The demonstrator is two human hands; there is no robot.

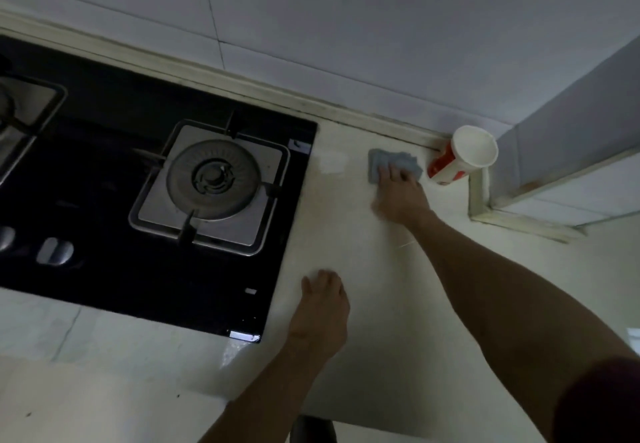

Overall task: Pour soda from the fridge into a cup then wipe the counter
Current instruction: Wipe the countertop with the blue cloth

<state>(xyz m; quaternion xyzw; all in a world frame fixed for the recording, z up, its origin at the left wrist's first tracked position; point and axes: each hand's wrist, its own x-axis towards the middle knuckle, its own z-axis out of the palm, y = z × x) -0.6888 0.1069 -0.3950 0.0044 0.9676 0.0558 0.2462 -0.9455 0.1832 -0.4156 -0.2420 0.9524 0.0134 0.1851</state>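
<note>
Right hand [398, 189] lies flat on a blue-grey cloth [384, 162], fingers spread and pressing it down onto the pale surface [346, 234] near the back edge; palm covers the near part of the cloth, the far and left parts stick out. Not a closed grip, just a flat open hand on top of it. Red-and-white paper cup [460, 158] stands just right of the cloth, in the back right corner of the surface where the wall strip meets a boxed-in tiled column [554, 151]; cloth and cup look very close, cannot tell if touching. Cup mouth faces the camera, inside looks pale; cannot tell what is in it. Left hand [322, 307] rests on the surface nearer the front edge, fingers loosely extended and together, holding nothing, just beside the right edge of the black glass hob [104, 172]. Hob takes up the left part of the surface, one round burner [213, 177] with metal pan supports in view, a second one cut off at the left. Knob [53, 252] sits at the hob's front. Light tiled wall [346, 26] runs behind. Right forearm reaches diagonally across the surface from the lower right.
</note>
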